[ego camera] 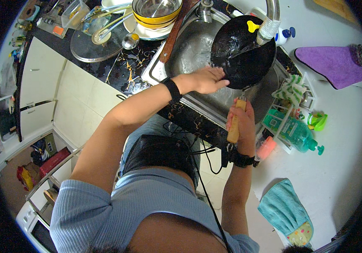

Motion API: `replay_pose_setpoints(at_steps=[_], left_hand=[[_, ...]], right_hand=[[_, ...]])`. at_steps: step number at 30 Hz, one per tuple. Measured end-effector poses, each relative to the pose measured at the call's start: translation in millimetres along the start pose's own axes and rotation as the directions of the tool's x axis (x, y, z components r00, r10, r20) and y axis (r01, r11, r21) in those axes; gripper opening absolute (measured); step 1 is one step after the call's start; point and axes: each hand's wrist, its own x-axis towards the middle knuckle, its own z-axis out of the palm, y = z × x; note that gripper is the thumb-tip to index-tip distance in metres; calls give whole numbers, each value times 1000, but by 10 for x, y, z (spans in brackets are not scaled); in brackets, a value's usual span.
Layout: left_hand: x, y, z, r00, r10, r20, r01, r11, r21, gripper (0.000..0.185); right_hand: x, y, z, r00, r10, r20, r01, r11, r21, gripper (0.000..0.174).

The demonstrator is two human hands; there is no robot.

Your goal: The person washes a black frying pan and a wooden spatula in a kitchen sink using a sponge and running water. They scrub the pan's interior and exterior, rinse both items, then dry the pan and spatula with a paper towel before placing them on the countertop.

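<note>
A black wok (237, 69) is over the stainless steel sink (193, 53), tilted beneath the faucet (268, 30). Its inside looks wet, and a thin stream of water seems to fall into it. My right hand (247, 118) is wrapped around the wok's wooden handle (234, 131). At the wok's near left rim is my left hand (204, 80), palm down with the thumb apart and nothing in it. Whether its fingertips touch the rim I cannot tell. A yellow tab (253, 26) shows beside the faucet spout.
Left of the sink are stacked yellow-rimmed bowls (157, 19), a glass lid (79, 47), a ladle (130, 41) and a long wooden handle (171, 44) crossing the sink edge. At right stand a rack (310, 85), a green pump bottle (294, 132) and a purple cloth (329, 63). A teal towel (283, 205) hangs lower right.
</note>
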Motion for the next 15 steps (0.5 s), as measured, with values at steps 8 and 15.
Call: replay_pose_setpoints(at_steps=[8, 15], left_hand=[[183, 123, 116, 952, 299, 69, -200, 776, -598, 64], [136, -278, 139, 976, -27, 214, -12, 983, 181, 61]], right_hand=[[25, 82, 56, 997, 78, 2, -78, 996, -51, 31], [-181, 12, -40, 992, 119, 43, -122, 990, 69, 28]])
